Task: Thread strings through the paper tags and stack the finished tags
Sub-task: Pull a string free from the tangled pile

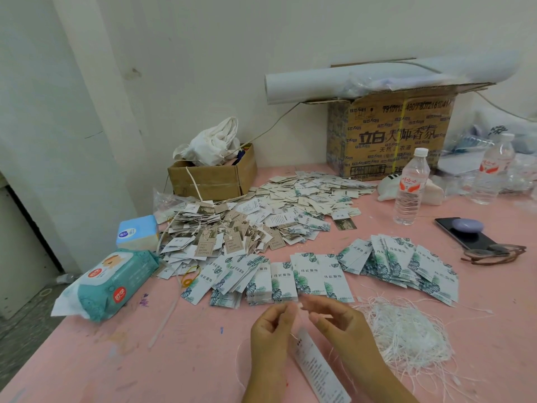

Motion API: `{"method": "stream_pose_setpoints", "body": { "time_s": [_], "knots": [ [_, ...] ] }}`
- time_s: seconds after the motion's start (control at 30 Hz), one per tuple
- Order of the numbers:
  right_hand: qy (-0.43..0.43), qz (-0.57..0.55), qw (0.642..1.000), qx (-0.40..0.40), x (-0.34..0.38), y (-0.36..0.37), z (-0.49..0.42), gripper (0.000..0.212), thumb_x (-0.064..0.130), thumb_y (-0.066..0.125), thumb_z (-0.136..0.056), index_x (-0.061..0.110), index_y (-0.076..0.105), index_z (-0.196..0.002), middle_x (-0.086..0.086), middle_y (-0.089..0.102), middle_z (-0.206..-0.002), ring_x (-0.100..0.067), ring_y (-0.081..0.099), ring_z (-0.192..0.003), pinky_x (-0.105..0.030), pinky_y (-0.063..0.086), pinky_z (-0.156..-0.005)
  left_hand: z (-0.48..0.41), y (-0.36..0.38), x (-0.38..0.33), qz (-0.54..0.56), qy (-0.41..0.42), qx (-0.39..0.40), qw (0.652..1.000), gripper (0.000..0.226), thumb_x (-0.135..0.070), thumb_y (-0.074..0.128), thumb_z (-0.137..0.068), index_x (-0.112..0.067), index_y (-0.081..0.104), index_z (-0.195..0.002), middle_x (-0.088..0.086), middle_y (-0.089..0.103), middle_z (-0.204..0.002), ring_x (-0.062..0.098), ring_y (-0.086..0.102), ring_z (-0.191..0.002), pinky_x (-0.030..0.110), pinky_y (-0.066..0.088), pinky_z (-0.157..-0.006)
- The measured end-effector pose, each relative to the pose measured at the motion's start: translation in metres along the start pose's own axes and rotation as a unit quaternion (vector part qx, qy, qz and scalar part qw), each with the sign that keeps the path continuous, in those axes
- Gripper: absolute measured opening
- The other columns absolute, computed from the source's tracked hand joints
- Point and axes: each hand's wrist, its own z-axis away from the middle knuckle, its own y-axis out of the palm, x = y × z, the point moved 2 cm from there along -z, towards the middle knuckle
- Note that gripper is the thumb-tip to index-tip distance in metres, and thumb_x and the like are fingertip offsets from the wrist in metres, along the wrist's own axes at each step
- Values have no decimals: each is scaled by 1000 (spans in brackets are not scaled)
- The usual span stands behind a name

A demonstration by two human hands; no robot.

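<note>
The left hand (271, 327) and right hand (338, 322) were held fingertip to fingertip, each grip pinched on a white string (293, 335). A paper tag (316, 370) was hung between the wrists. Bare pink tabotop was left open leftward on the tabletop (189, 359), and a string pile (406, 335) was crowded close on the right.

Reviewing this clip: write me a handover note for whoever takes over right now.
Left hand and right hand both pinch a string above the tag hanging between them; threading looks underway.
String pile lies to the right.
Leaf tags, no strings visible, fan out ahead.
Strung heap sits beyond, left.
Left: finish this tag, stack it, go through the leaf tags.
</note>
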Motion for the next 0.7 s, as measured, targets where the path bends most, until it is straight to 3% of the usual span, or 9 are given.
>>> {"method": "stream_pose_setpoints", "body": {
  "time_s": [0.1,0.23,0.33,0.37,0.47,0.6,0.7],
  "knots": [
    [-3,125,992,36,-6,0,-1,51,23,75,-79,37,58,-126,19,67,-113,2,58,-106,-19,49,-88,-2,-2,-3,138,-40,-33,989,19,-27,68,-72,-11,66,-81,-5,37,-52,5,36,-44,16,37,-44],
    [31,196,976,85,-12,4,0,52,31,73,-80,50,50,-122,33,62,-107,7,59,-98,-12,48,-83,-6,-7,-3,237,-80,-15,968,28,-35,62,-80,-8,58,-74,11,53,-63,19,58,-52,29,51,-50],
    [51,201,973,100,-16,4,-1,50,18,71,-85,45,51,-122,29,64,-98,4,61,-86,-13,49,-76,-8,-10,-3,257,-113,34,959,50,-46,52,-88,1,62,-103,28,67,-94,41,70,-86,50,57,-68],
    [54,204,972,104,-16,4,-1,50,17,71,-85,45,52,-122,26,65,-92,4,61,-79,-13,48,-72,-9,-12,-4,281,-104,37,953,50,-46,51,-88,-1,65,-107,25,69,-99,38,70,-91,50,58,-71],
    [51,227,964,128,-15,2,-2,47,21,72,-85,45,53,-121,17,65,-75,5,52,-62,-11,41,-63,-13,-16,-8,354,-73,10,932,38,-43,51,-86,-11,71,-94,12,72,-91,22,73,-86,44,54,-77],
    [61,225,958,166,-17,5,1,12,28,71,-85,31,68,-96,10,68,-73,-2,51,-59,-14,38,-59,-16,-22,-8,385,-55,-25,921,30,-41,52,-84,-15,66,-86,4,71,-85,15,72,-81,39,45,-89],
    [55,195,970,131,-15,3,0,2,23,68,-88,24,68,-86,5,65,-68,-3,50,-57,-14,36,-56,-18,-24,-7,402,-56,-31,913,29,-40,56,-81,-16,70,-85,2,71,-84,13,71,-80,39,53,-89]
  ]
}}
